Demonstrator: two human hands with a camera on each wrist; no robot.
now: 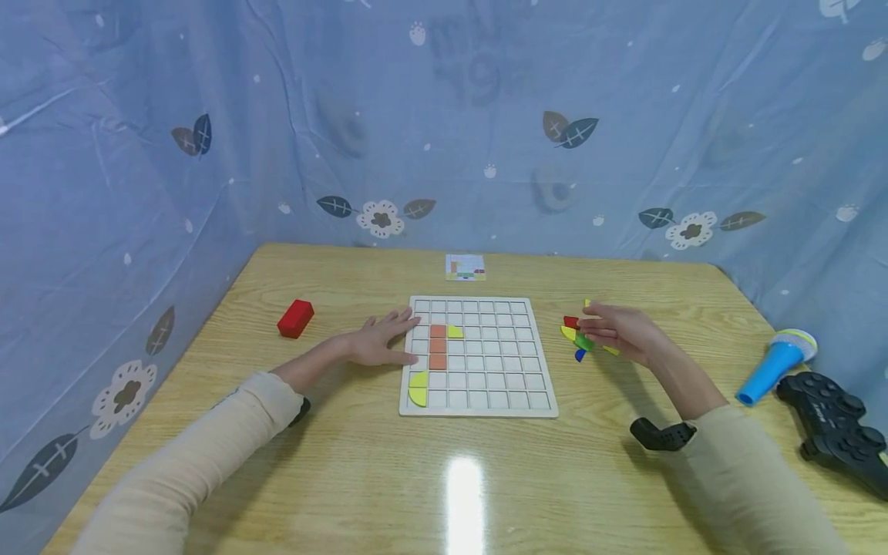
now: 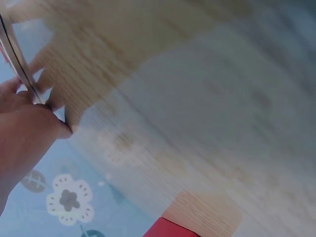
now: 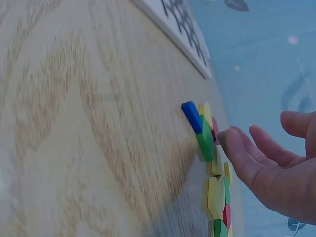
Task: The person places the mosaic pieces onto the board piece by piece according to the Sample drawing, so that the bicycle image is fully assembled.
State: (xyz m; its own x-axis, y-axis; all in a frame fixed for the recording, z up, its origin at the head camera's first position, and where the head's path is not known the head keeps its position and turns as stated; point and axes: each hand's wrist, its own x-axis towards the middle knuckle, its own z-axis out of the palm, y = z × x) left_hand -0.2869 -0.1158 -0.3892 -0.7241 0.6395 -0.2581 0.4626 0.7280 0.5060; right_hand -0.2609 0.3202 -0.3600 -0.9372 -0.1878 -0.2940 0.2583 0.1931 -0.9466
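Observation:
A white grid board (image 1: 486, 379) lies on the wooden table. My left hand (image 1: 378, 341) rests against its left edge with the fingers spread, holding nothing. Set in the board's cells are an orange strip (image 1: 438, 347), a small yellow rounded piece (image 1: 455, 332) and larger yellow rounded pieces (image 1: 418, 389). To the right of the board, my right hand (image 1: 624, 331) hovers over a loose group of flat coloured pieces, its fingers slightly bent and nothing between them. Below the fingertips the right wrist view shows a blue piece (image 3: 191, 116) and a green piece (image 3: 205, 140); others are partly hidden.
Behind the board lies a small printed card (image 1: 465, 267). A red block (image 1: 296, 318) is at the left. Near the right edge are a blue toy microphone (image 1: 777, 366) and a black game controller (image 1: 835, 420). Blue patterned cloth (image 1: 486, 139) hangs around the table.

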